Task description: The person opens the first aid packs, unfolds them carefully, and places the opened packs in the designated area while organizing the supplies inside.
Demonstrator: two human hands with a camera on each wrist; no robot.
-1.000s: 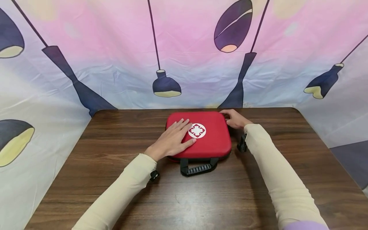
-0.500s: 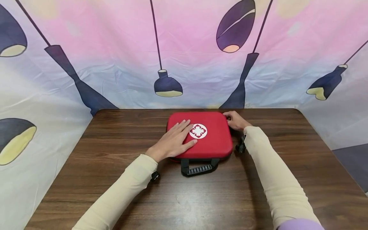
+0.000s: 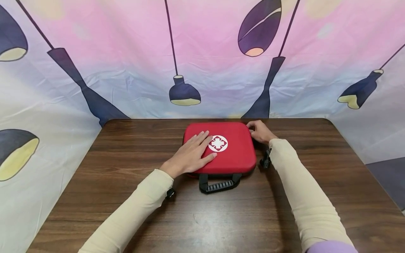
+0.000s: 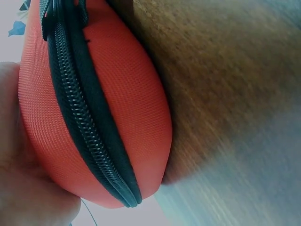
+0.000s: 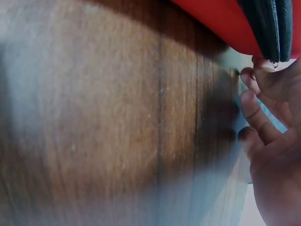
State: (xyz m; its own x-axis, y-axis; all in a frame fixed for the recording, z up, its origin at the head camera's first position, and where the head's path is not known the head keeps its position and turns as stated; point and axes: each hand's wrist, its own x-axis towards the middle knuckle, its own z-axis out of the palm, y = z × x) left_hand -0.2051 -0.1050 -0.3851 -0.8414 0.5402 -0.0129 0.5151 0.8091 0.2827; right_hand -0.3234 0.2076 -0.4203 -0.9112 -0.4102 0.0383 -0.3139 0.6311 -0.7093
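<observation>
Handle [image 3: 219, 186] toward the person, the red case [image 3: 240, 161] lies flat on the tabletop [image 3: 196, 219] near its back edge, and the left hand [image 3: 190, 154] rests straight-fingered across the lid [image 3: 232, 130]; if that palm bears down too lightly, a tug could swivel or slide the case on the smooth wood. Farther off, the right hand [image 3: 261, 132] pinches the zip pull [image 5: 274, 65] between thumb and forefinger by the back right corner, where a sideways yank could jam the zip [image 5: 276, 33] at the bend, or a weak hold could slip off.
</observation>
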